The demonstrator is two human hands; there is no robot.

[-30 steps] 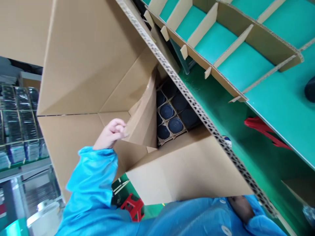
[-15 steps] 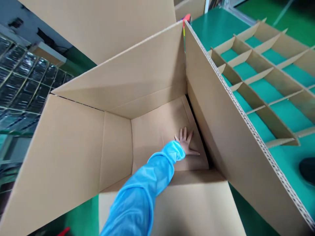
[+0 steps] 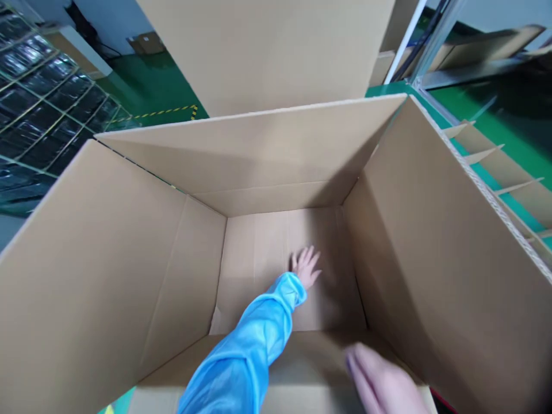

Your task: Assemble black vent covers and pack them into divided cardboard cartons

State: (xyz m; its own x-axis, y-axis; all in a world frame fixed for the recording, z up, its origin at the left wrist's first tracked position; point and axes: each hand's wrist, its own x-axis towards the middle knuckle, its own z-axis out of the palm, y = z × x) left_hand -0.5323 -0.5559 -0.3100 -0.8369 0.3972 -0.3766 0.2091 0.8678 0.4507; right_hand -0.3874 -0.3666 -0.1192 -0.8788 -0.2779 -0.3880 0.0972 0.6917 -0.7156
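A big open cardboard box (image 3: pixel 276 155) fills most of the view, with its flaps standing outward. My left hand (image 3: pixel 306 267), in a blue sleeve (image 3: pixel 250 339), reaches down inside it. The fingers are spread near the box's bottom panel (image 3: pixel 267 241), palm down; whether the palm presses on it is unclear. Nothing shows in that hand. At the lower right, above the near wall of the box, my right hand (image 3: pixel 379 379) appears smeared by motion, its fingers hard to make out.
To the right, a cardboard divider grid (image 3: pixel 513 155) lies on a green surface. Netted stacks wrapped in dark plastic (image 3: pixel 43 103) stand on the left. A large cardboard sheet (image 3: pixel 276 52) rises behind the box. Small boxes (image 3: pixel 146 43) sit against the far wall.
My left hand has shifted left, away from the right edge of the bottom panel. The dark gap along that edge has closed. My right hand has come into view, and the view has turned.
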